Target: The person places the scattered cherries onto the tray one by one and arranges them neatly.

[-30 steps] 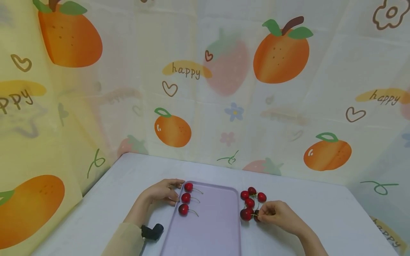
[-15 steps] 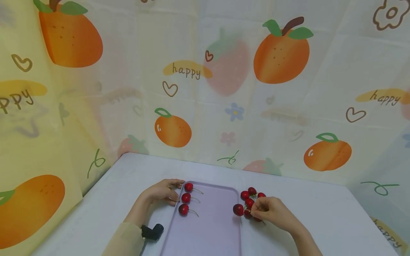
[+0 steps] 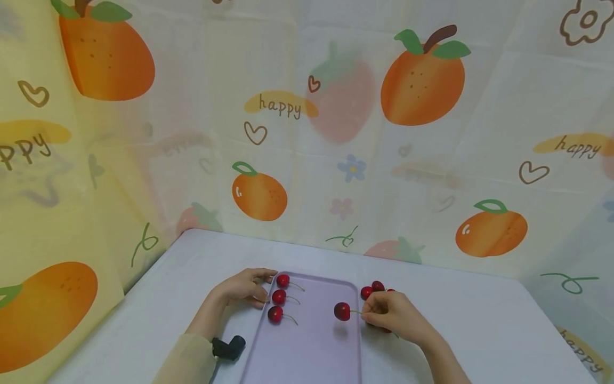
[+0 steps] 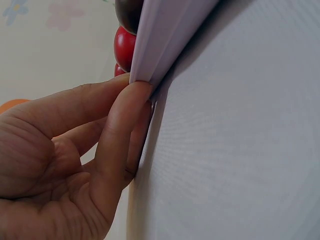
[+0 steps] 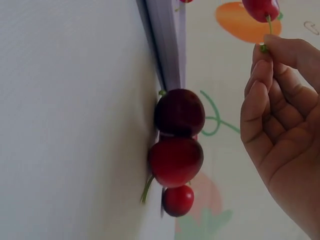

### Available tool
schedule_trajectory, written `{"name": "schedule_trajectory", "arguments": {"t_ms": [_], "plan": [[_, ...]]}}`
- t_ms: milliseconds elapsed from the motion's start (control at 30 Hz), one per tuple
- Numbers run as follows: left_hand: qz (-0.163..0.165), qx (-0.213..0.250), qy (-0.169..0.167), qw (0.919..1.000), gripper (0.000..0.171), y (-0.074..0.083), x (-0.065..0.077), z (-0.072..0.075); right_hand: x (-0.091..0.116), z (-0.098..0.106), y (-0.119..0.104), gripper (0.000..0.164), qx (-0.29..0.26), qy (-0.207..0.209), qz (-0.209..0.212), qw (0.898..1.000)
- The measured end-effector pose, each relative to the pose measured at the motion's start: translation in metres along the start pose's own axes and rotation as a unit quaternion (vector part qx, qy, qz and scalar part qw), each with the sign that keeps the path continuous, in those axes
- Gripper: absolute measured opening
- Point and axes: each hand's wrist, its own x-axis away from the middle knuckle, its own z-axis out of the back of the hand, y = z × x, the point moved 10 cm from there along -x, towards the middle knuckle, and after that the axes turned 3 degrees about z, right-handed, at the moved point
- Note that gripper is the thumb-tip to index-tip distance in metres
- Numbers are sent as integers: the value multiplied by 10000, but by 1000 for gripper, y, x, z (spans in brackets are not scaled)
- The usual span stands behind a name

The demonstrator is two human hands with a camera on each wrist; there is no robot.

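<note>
In the head view my right hand (image 3: 395, 317) pinches a dark red cherry (image 3: 342, 311) by its green stem, above the right part of the lilac tray (image 3: 316, 352). The right wrist view also shows this cherry (image 5: 261, 8) hanging from thumb and fingertips. Three cherries (image 3: 279, 297) lie in a column along the tray's left side, stems pointing right. At the far left corner my left hand (image 3: 244, 287) holds the tray's rim; its fingertips touch the edge (image 4: 162, 35) in the left wrist view.
Right of the tray lies a cluster of cherries (image 3: 377, 286), partly hidden by my right hand; the right wrist view shows some of these cherries (image 5: 176, 161) close up. A white table (image 3: 201, 256) carries everything. Fruit-printed cloth (image 3: 297, 160) hangs behind and to the left.
My right hand has lifted a cherry by its stem from the cluster and carried it left, over the tray. The left hand has stayed in place at the tray's edge.
</note>
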Motion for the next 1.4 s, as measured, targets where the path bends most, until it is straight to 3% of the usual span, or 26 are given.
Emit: {"name": "schedule_trajectory", "arguments": {"t_ms": [333, 700, 1167, 1400], "plan": [[-9, -22, 37, 10000, 66, -1, -1, 0, -10, -4, -17, 10, -136, 195, 248, 9994], [-74, -27, -14, 10000, 67, 0, -1, 0, -22, -16, -39, 10, -328, 136, 432, 9984], [61, -74, 99, 9999, 66, -2, 1, 1, -39, -28, -55, 14, -594, 331, 281, 9973], [62, 10, 109, 9999, 66, -1, 0, 2, -46, -41, -51, 15, -851, 305, 168, 9958]]}}
